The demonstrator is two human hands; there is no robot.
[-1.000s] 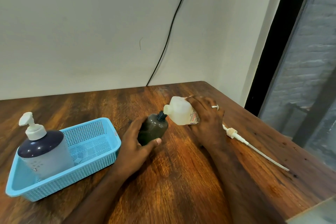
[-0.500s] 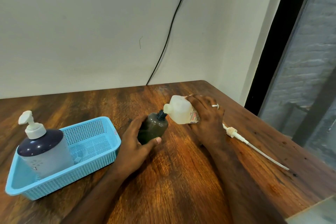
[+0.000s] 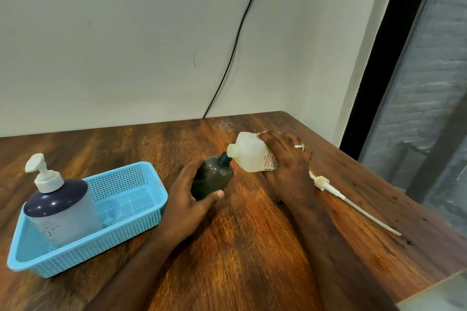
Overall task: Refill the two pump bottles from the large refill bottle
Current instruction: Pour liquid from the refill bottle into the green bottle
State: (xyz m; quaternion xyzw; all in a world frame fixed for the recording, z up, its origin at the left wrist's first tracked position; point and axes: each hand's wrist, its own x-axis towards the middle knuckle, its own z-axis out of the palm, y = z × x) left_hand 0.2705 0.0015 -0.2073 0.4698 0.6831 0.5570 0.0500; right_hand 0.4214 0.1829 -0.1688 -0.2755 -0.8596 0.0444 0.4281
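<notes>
Fingers of the left hand (image 3: pixel 188 199) wrap the dark bottle (image 3: pixel 212 177), tilted. Just beyond, the right hand (image 3: pixel 288 166) grips the white refill bottle (image 3: pixel 249 153), spout seemingly touching the dark neck.

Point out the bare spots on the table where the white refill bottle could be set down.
Free: the wood behind the blue basket up to the wall, and the near table between the forearms. Crowded: the centre, where the left hand holds the dark bottle against the refill bottle in the right hand, and the loose pump beyond.
</notes>
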